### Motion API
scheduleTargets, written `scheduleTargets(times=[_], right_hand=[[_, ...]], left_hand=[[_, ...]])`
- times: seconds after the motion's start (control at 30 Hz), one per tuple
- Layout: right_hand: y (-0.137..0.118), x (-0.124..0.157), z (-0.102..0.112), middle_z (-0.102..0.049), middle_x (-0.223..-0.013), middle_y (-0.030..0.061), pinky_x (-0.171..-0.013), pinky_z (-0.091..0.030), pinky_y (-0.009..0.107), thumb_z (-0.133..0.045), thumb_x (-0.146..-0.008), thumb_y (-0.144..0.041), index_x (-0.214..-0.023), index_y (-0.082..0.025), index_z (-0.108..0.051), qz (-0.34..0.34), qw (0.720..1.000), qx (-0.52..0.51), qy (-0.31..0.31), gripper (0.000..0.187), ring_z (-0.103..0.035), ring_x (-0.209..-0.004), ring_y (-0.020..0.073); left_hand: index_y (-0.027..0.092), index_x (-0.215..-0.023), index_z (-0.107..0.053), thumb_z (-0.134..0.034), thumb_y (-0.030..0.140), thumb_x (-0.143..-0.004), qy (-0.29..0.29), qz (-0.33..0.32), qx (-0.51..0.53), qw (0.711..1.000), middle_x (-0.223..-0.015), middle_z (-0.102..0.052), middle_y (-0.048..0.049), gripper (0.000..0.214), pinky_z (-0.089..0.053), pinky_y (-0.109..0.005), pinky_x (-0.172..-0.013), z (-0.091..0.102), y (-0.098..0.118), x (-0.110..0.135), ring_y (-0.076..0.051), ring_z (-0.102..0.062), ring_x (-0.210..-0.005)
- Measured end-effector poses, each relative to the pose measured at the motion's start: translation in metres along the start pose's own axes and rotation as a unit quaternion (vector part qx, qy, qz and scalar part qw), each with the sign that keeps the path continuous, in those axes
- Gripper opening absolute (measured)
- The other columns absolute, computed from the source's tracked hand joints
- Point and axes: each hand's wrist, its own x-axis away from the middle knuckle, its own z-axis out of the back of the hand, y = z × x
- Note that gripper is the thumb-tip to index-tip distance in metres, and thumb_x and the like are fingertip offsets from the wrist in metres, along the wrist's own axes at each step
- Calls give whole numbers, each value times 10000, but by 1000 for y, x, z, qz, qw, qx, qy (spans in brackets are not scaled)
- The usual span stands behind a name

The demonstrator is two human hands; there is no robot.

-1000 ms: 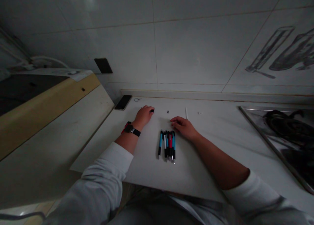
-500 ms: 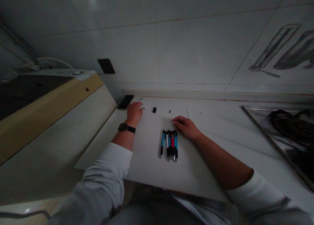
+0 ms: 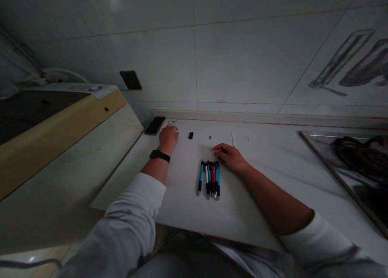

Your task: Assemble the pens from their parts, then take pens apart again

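At the far left of the surface [image 3: 188,213], the left hand [image 3: 168,137] curls its fingers by a small white piece [image 3: 176,132], grip unclear, while the right hand [image 3: 230,156] rests loosely curled, seemingly empty, beside the gathered pens [image 3: 209,179], a black cap [image 3: 190,135] and white tube [image 3: 233,139] lying loose beyond.

Pale grey left sleeve [image 3: 133,213], bunched below the elbow; matching right sleeve [image 3: 321,237]; black watch [image 3: 159,155] behind left hand [image 3: 167,137]

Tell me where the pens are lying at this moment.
In the head view the pens lie side by side on the white board, close beside the right hand, near the picture's centre.
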Motion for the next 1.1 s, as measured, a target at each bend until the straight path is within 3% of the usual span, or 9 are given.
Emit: scheduleTargets(times=[0.17,0.3,0.43,0.53,0.67,0.8,0.9,1.1], right_hand=[[0,2,2,-672,-886,21,-649,-492,278,-579,-866,-420,-1096,-207,-630,7,1000,15,-5,318,-589,-665,140],[-1,4,9,-667,-847,14,-669,-466,276,-566,-891,-404,-1116,-203,-656,36,995,97,3,315,-595,-692,146],[-12,10,19,-626,-742,-6,-663,-399,273,-567,-907,-379,-1061,-199,-707,75,969,236,-2,275,-542,-675,142],[-23,15,23,-623,-730,-10,-662,-389,264,-584,-906,-352,-1041,-191,-716,61,961,262,-58,248,-540,-669,136],[-29,20,22,-645,-748,-9,-669,-396,253,-631,-894,-317,-1082,-190,-712,45,953,283,-99,241,-562,-680,134],[-30,22,18,-695,-799,7,-689,-403,254,-666,-880,-301,-1067,-198,-726,37,942,322,-87,221,-605,-721,143],[-34,24,14,-718,-818,7,-693,-405,257,-665,-889,-312,-1080,-222,-742,27,938,332,-95,224,-626,-740,150],[-40,27,10,-739,-844,15,-683,-407,257,-693,-880,-341,-1059,-230,-761,12,935,340,-102,221,-636,-752,155]], left_hand=[[203,-1174,-708,-675,218,-888,8,-1,13,1000,-1182,-653,-148,288,-496,-427,-938,1,0,2,-304,-617,-1072],[196,-1201,-687,-674,217,-893,56,-23,43,997,-1227,-642,-136,309,-461,-422,-1029,20,12,6,-292,-590,-1145],[193,-1196,-678,-649,237,-923,92,-93,158,979,-1177,-668,-91,278,-484,-355,-986,53,45,18,-216,-615,-1014],[203,-1187,-667,-629,249,-937,57,-126,253,958,-1097,-680,-54,257,-516,-312,-850,67,76,38,-149,-594,-796],[205,-1104,-675,-632,261,-929,-22,-172,312,934,-1016,-675,-36,189,-511,-287,-751,57,102,70,-134,-582,-749],[212,-1044,-678,-639,237,-908,-107,-243,284,921,-960,-662,-34,144,-522,-313,-786,37,107,89,-161,-617,-802],[225,-1028,-678,-637,223,-901,-131,-269,265,917,-971,-665,-44,134,-527,-334,-841,30,106,91,-192,-647,-910],[235,-1035,-671,-654,278,-896,-151,-307,251,906,-991,-661,-47,147,-526,-333,-825,31,106,93,-196,-651,-915]])
